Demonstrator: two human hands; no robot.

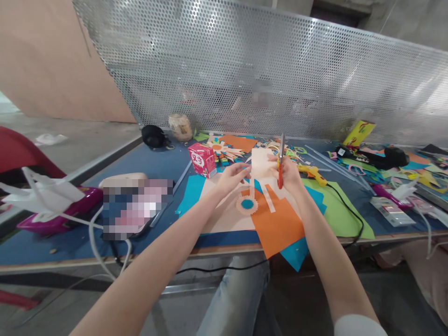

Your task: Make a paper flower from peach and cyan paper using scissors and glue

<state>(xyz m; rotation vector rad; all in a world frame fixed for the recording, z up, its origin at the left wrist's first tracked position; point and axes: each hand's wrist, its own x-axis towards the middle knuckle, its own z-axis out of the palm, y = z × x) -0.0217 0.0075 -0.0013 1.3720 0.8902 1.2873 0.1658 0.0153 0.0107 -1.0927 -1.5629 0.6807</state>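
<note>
My right hand [287, 171] is wrapped round a pair of scissors [280, 173] with orange handles, its blades pointing up and away. The fingertips of the same hand touch the right edge of a small cream paper sheet [261, 161]. On the other side, my left hand [235, 178] is closed in a pinch at the sheet's left edge, where a narrow strip hangs down. Below lie a cream paper ring [247, 205] with a fringed edge, a loose pale strip [270, 199] and an orange sheet [280, 226]. Blue and pale sheets spread underneath.
A pink box [202, 160] stands left of my hands. A yellow glue gun [312, 173] with a black cord lies to the right on green paper [346, 210]. Paper scraps and cut flowers [219, 148] cover the back. A perforated metal panel [245, 70] rises behind the table.
</note>
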